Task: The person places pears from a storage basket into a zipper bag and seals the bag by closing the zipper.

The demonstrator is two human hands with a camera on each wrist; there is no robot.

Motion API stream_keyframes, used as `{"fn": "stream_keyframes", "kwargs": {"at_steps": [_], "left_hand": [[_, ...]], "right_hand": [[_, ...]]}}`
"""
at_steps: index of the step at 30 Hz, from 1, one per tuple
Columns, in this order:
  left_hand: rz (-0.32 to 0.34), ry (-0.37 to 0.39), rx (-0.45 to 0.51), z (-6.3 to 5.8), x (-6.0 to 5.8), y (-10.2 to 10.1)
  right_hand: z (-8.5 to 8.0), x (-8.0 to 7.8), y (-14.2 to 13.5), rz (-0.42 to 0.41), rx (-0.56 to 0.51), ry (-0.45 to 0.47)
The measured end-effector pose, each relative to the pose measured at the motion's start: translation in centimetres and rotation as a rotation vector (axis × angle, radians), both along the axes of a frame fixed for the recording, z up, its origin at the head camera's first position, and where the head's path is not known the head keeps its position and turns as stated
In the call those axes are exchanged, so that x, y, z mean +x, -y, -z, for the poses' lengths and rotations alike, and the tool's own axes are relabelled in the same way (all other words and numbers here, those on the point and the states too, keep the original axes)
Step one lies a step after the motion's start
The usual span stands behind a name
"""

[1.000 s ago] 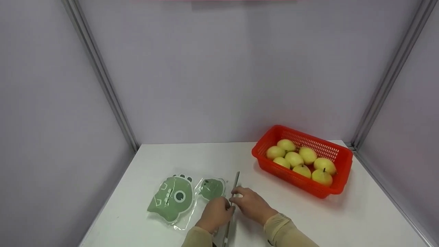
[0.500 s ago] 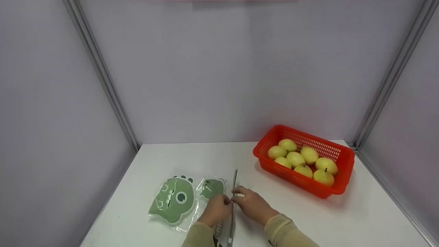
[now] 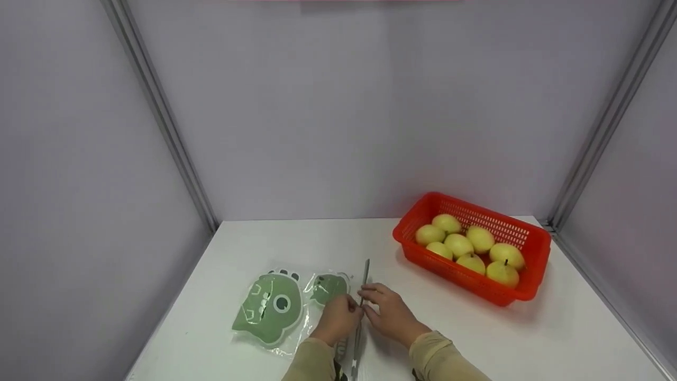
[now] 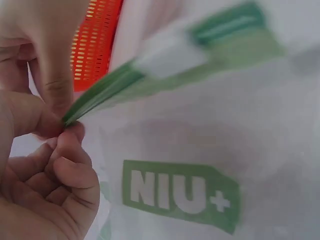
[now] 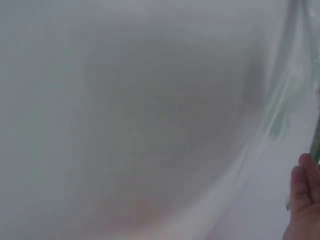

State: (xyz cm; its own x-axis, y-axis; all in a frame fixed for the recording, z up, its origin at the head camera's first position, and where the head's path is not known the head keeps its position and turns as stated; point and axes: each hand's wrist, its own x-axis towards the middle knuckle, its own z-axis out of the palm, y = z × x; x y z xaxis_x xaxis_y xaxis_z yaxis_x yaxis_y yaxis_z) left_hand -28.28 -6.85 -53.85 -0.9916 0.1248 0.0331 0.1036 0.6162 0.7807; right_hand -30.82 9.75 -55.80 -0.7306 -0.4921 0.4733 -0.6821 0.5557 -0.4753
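A clear plastic zip bag (image 3: 272,309) with green dinosaur prints lies on the table, its green-edged mouth strip (image 3: 357,344) standing up along the right side. My left hand (image 3: 339,320) pinches that strip between thumb and forefinger. Close in front of it, my right hand (image 3: 391,317) has its thumb and fingertips at the same strip. In the left wrist view the left thumb (image 4: 35,115) presses the green edge, and a white slider (image 4: 170,55) sits further along it. A green "NIU+" label (image 4: 181,194) shows below. Milky film fills most of the right wrist view, with right fingers (image 5: 302,185) at its edge.
A red plastic basket (image 3: 476,283) holding several yellow-green pears (image 3: 459,246) stands at the back right of the white table (image 3: 296,241). Grey wall panels (image 3: 338,116) enclose the table at the back and both sides.
Both hands stay at the bag's strip and shift slightly. The right fingers have spread a little along it, and the strip's lean has changed slightly.
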Motion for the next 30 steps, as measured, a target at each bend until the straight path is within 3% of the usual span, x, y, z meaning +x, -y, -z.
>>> {"fn": "stream_keyframes", "kwargs": {"at_steps": [3,5,8,12,21,27,30], "left_hand": [[-0.009,0.017,0.019,0.0,-0.2,-0.4],[-0.019,0.039,0.042,0.0,-0.2,-0.6],[-0.038,0.057,0.069,0.1,-0.3,-0.9],[-0.071,0.063,0.092,0.0,-0.3,-1.3],[-0.099,0.029,0.091,0.0,-0.9,-1.9],[-0.129,0.032,0.077,-1.1,-0.8,-1.3],[-0.168,-0.027,0.027,-1.7,-0.8,-0.9]], "right_hand": [[-0.1,0.1,-0.1,0.063,-0.189,0.303],[-0.2,0.0,-0.2,0.12,-0.275,0.455],[-0.4,-0.1,-0.3,0.178,-0.341,0.616],[-0.4,0.0,-0.5,0.181,-0.388,0.726],[-0.2,-0.2,-0.3,0.17,-0.418,0.73],[-0.8,0.0,-0.5,0.19,-0.425,0.735],[-0.9,0.1,-0.8,0.242,-0.41,0.715]]}}
